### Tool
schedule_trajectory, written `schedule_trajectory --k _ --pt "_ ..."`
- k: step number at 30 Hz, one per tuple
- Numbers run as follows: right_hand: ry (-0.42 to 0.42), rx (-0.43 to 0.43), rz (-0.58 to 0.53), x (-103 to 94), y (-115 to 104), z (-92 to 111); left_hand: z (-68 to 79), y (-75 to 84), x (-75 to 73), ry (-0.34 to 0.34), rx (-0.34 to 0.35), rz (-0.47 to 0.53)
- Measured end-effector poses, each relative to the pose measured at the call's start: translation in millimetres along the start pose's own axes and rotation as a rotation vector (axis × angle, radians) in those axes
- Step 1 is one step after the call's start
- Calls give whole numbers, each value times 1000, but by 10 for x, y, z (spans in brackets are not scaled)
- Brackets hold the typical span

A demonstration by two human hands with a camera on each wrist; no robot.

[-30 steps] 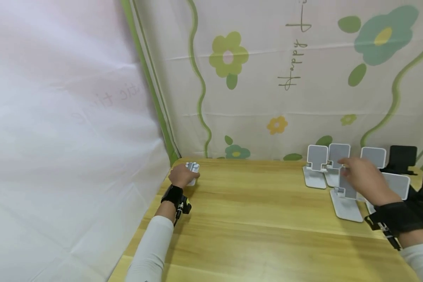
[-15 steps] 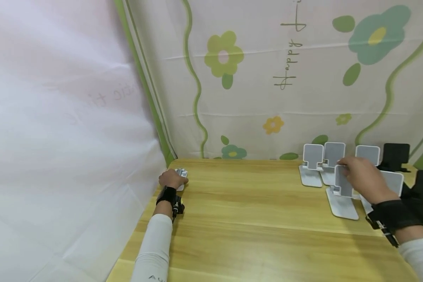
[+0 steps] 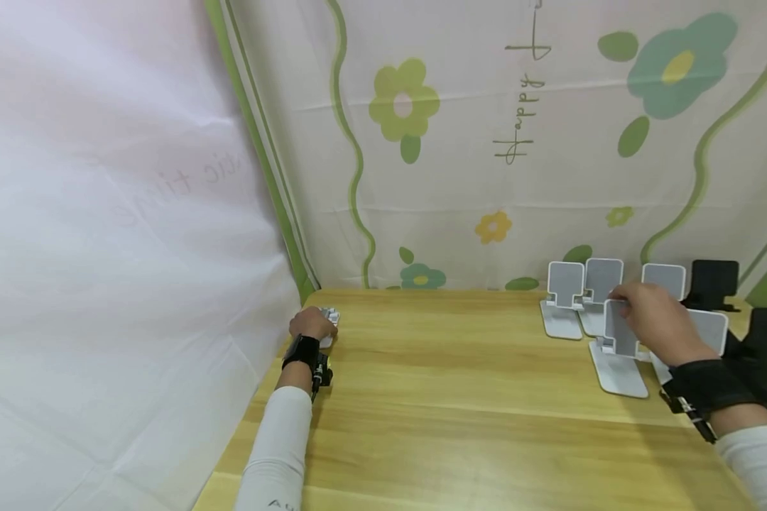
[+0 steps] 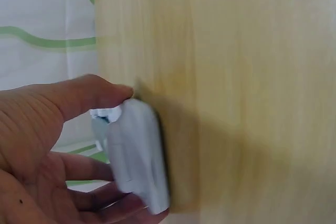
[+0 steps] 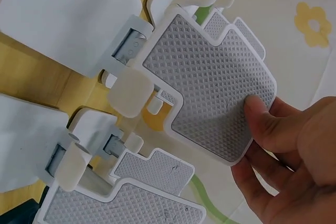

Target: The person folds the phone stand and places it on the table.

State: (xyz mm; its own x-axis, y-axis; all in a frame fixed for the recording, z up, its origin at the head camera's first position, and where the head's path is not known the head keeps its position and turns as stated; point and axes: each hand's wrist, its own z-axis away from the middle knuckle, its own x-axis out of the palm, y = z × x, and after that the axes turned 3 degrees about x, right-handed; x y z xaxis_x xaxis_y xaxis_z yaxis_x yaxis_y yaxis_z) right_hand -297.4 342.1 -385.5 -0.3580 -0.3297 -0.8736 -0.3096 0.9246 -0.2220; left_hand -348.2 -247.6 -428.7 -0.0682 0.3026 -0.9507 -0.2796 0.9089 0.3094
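Observation:
At the back left corner of the table, my left hand (image 3: pixel 312 325) grips a white folded phone stand (image 4: pixel 135 153). The left wrist view shows the thumb on its upper end and the fingers beneath, with its flat side facing the wood. On the right, my right hand (image 3: pixel 661 321) pinches the top edge of a white phone stand's backrest (image 5: pixel 210 85), thumb on the grey textured pad and fingers behind. This stand's base (image 3: pixel 618 369) lies on the table and its backrest is raised.
Around the right hand stand several other phone stands: white ones such as the one at the back left (image 3: pixel 565 284), and black ones (image 3: pixel 712 285) at the far right. A flowered curtain (image 3: pixel 447 177) hangs behind the wooden table (image 3: pixel 434 397), another white sheet (image 3: pixel 115 284) along its left.
My left hand has moved slightly left and nearer with the folded phone stand. The right hand's fingers have come onto the top of the raised backrest. The head view has shifted slightly.

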Motion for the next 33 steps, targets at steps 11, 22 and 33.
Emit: schedule_trajectory --k 11,22,33 --pt "-98 -13 -22 -284 -124 -16 255 465 -72 220 249 321" --pt "166 -185 -138 -544 -1160 -95 1309 1626 12 -436 457 942" --pt "164 -195 -292 -595 -1812 20 1663 1969 209 -681 463 1064"
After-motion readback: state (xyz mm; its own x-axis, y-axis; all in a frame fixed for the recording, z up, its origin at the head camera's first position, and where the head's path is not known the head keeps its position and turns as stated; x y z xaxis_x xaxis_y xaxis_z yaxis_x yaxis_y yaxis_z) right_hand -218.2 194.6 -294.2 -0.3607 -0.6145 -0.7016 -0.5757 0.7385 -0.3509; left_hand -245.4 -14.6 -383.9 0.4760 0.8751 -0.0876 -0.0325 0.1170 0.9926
